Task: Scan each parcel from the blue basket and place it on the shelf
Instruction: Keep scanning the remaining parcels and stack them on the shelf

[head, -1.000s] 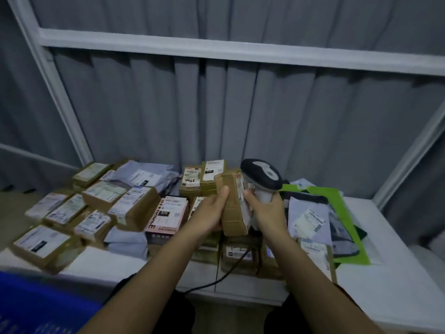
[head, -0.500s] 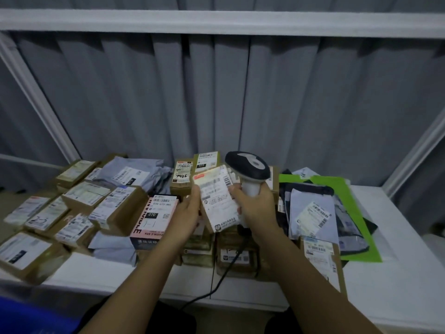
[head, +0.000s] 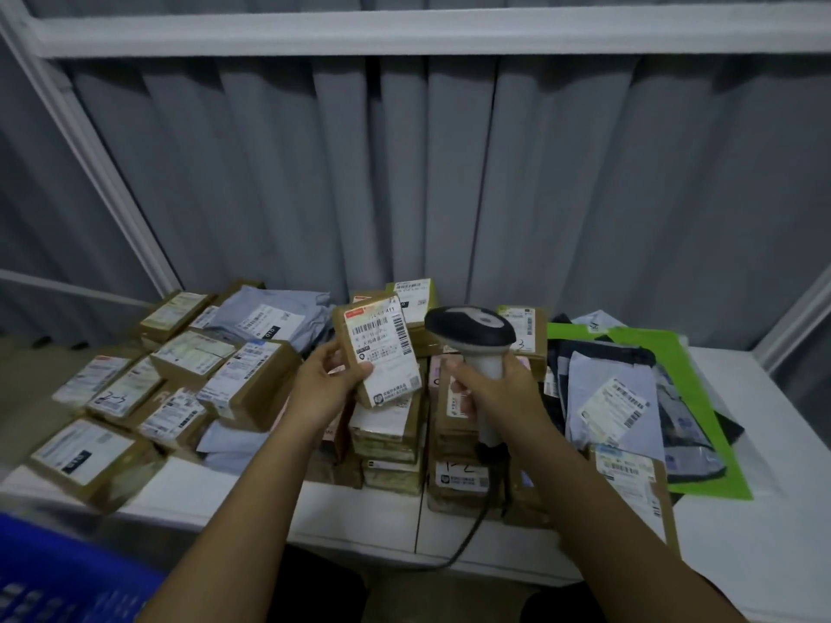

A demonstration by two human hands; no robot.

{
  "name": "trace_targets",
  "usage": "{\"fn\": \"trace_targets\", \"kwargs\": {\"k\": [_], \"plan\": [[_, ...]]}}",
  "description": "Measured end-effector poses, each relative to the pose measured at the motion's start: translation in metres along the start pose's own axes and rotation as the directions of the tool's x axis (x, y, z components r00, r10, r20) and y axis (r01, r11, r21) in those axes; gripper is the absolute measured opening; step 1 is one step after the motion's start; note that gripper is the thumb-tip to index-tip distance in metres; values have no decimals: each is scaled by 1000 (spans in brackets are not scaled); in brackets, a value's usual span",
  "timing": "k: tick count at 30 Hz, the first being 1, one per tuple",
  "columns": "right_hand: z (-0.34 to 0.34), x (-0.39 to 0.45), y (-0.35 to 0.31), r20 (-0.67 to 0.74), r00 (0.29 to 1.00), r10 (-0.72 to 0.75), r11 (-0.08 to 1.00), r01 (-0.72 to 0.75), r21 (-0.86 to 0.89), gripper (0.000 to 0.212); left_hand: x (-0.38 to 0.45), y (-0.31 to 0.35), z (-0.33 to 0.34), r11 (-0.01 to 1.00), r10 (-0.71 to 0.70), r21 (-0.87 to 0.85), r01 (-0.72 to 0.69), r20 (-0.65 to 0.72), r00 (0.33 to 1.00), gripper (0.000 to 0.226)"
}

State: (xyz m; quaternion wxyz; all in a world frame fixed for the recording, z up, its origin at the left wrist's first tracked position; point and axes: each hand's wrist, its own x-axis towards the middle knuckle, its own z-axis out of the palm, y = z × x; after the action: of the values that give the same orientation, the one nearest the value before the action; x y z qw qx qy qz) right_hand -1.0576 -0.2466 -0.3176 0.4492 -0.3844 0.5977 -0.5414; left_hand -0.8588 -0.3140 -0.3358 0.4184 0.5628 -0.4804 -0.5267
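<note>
A small brown cardboard parcel (head: 380, 350) with a white barcode label facing me is held up by my left hand (head: 330, 384), which grips its lower left edge. Just right of it, my right hand (head: 492, 388) grips the pale handle of a black-headed barcode scanner (head: 472, 337); the scanner's cable drops over the shelf's front edge. Parcel and scanner are a short gap apart, above the white shelf (head: 359, 514). A corner of the blue basket (head: 58, 573) shows at bottom left.
Several labelled cardboard boxes (head: 252, 384) and grey mailer bags (head: 270, 314) crowd the shelf's left and middle. Stacked boxes (head: 454, 478) sit under my hands. Green and dark flat mailers (head: 647, 397) lie at the right. Grey curtain and white shelf frame stand behind.
The parcel has turned from edge-on to label facing me. My right hand with the scanner has drawn a little to the right, away from the parcel, leaving a gap.
</note>
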Motion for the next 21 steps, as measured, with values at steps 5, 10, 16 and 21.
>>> {"fn": "trace_targets", "kwargs": {"k": [5, 10, 16, 21], "plan": [[-3, -2, 0, 43, 999, 13, 987, -6, -161, 30, 7, -5, -7, 1000, 0, 1, 0, 2, 1000, 53], [-9, -8, -2, 148, 988, 31, 979, -1, -203, 27, 9, -5, -11, 1000, 4, -2, -4, -15, 1000, 50], [-10, -10, -1, 179, 984, 27, 965, 22, -262, 22, 9, -5, -14, 1000, 13, 13, -13, -26, 1000, 49], [-10, -11, -4, 160, 987, -5, 963, 48, -266, 25, 10, -5, -14, 999, 23, 29, -21, -41, 999, 49]]}}
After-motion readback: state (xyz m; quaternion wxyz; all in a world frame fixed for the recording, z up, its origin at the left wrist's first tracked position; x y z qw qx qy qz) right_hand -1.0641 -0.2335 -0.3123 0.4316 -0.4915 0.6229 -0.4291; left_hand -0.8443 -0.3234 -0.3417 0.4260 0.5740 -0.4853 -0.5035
